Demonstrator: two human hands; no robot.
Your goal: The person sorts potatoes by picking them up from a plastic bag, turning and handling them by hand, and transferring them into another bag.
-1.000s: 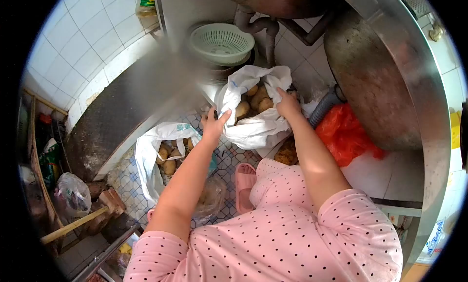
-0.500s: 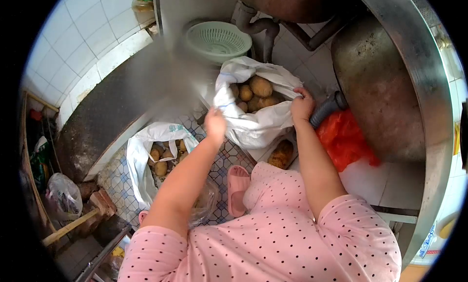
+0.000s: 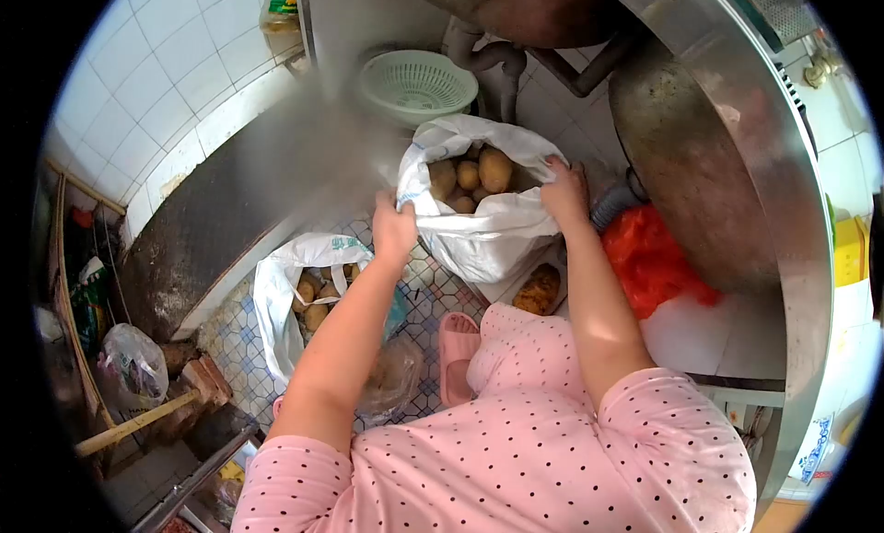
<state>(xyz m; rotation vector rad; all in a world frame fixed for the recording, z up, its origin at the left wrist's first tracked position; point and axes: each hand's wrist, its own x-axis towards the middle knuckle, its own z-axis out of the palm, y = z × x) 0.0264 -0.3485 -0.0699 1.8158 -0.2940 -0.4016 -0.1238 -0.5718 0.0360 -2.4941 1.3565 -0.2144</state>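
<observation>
A white woven sack [image 3: 479, 243] stands upright with its mouth spread, and several potatoes [image 3: 495, 169] show inside. My left hand [image 3: 394, 227] is closed on the sack's left rim. On the opposite side, my right hand [image 3: 564, 191] grips the right rim, thumb and fingers folded over the edge. To the left on the tiled floor is a white plastic bag [image 3: 276, 298] with more potatoes [image 3: 313, 314] in it, partly hidden by my left forearm. A single dirt-covered potato [image 3: 538, 289] lies just below the sack.
Behind the sack sits a pale green colander [image 3: 417, 84] near a grey drain pipe [image 3: 502, 59]. A red plastic bag [image 3: 649, 257] and a large metal basin [image 3: 691, 165] are at the right. A clear plastic bag [image 3: 391, 376] rests by the pink slipper [image 3: 456, 353].
The sack's mouth is pulled wider and rounder, and its potatoes have shifted. My left hand has moved slightly left and up with the rim. The view has tilted a little.
</observation>
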